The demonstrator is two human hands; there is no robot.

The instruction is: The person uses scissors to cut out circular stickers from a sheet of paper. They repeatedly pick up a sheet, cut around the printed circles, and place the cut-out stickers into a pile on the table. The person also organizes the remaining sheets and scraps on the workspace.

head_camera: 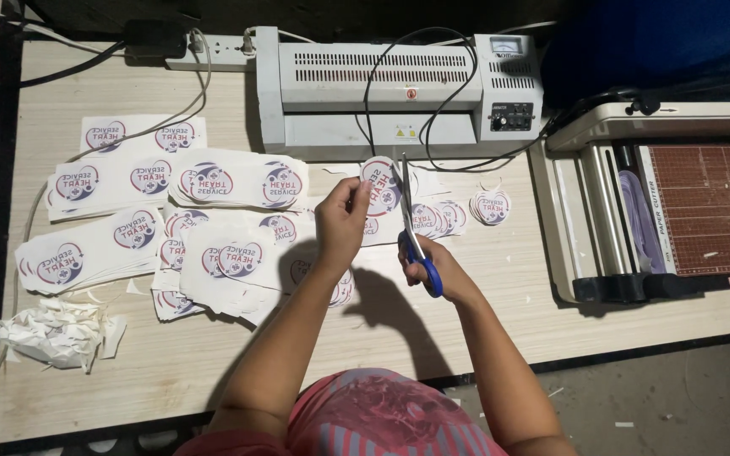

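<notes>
My left hand (341, 221) pinches a round printed sticker (380, 184) and holds it above the table. My right hand (434, 263) grips blue-handled scissors (416, 239), whose blades point upward and meet the sticker's right edge. Just to the right lies a small pile of cut round stickers (490, 206). More cut pieces (435, 218) lie under the scissors. Stacks of uncut printed sheets (238, 179) spread over the table to the left of my hands.
A grey laminator (399, 89) sits at the back with black cables across it. At the right stands a paper cutter (669, 207). A heap of white paper scraps (59, 332) lies at front left. A power strip (204, 52) sits at the back left of the wooden table (382, 338).
</notes>
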